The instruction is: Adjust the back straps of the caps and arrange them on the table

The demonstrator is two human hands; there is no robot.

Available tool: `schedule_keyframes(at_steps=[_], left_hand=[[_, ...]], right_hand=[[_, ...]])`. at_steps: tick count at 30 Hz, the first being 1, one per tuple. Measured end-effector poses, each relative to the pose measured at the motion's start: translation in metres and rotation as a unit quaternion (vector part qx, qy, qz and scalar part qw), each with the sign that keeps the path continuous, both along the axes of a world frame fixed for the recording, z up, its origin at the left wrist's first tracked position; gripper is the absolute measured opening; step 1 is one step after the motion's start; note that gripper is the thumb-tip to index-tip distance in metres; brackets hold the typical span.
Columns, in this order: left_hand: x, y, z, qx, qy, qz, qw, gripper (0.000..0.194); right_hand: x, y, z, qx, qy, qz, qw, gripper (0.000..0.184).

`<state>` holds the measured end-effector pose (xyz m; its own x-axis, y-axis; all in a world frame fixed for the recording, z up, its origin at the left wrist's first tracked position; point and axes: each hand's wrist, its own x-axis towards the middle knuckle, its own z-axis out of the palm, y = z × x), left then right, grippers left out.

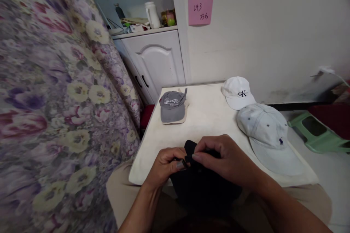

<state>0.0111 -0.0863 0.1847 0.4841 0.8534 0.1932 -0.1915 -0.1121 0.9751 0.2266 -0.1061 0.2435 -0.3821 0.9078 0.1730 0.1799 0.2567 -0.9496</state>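
Observation:
A black cap (203, 191) lies over my lap at the table's near edge, its dark fabric hiding most of its shape. My left hand (168, 164) is closed on its strap, with a shiny metal buckle (181, 164) by the thumb. Just to the right, my right hand (218, 154) pinches the black strap (189, 158) between thumb and fingers. Farther back on the left sits a grey cap (172, 107) with white lettering, over a beige one. A white cap (238, 93) and a pale denim cap (264, 127) rest on the right.
The caps are on a cream-topped table (207, 116) against the wall. A floral curtain (68, 116) hangs close on the left. Behind stands a white cabinet (155, 58) with a jug (153, 14) on its shelf. A green stool (317, 131) is at the right.

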Motion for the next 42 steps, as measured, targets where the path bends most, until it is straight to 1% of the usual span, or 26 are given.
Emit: schedule_keyframes(at_steps=[4, 8, 12, 21, 26, 32, 42], left_hand=[[0.0003, 0.0003, -0.0026, -0.005, -0.002, 0.011, 1.000, 0.028], [0.0009, 0.0017, -0.0046, 0.000, -0.007, 0.010, 1.000, 0.032], [0.0016, 0.0019, -0.0046, 0.008, -0.013, 0.013, 1.000, 0.032], [0.0025, 0.0006, -0.0041, -0.005, 0.001, 0.020, 1.000, 0.037], [0.0022, 0.0002, -0.0059, -0.019, -0.001, 0.016, 1.000, 0.034], [0.0024, 0.0017, -0.0082, -0.012, -0.012, 0.007, 1.000, 0.028], [0.0024, 0.0011, -0.0075, -0.006, 0.022, 0.006, 1.000, 0.032]], right_hand=[[-0.0010, -0.0006, 0.0013, -0.011, 0.003, 0.002, 1.000, 0.014], [-0.0021, -0.0010, 0.0021, -0.006, 0.005, 0.005, 1.000, 0.012], [-0.0023, -0.0010, 0.0014, -0.010, 0.001, 0.000, 1.000, 0.012], [-0.0026, 0.0000, -0.0006, -0.023, 0.000, -0.003, 1.000, 0.012], [-0.0037, 0.0008, -0.0036, -0.040, 0.003, 0.003, 0.999, 0.012], [-0.0027, 0.0017, -0.0059, -0.068, 0.004, 0.013, 0.998, 0.012], [-0.0010, 0.0030, -0.0023, -0.056, -0.009, 0.023, 0.998, 0.010]])
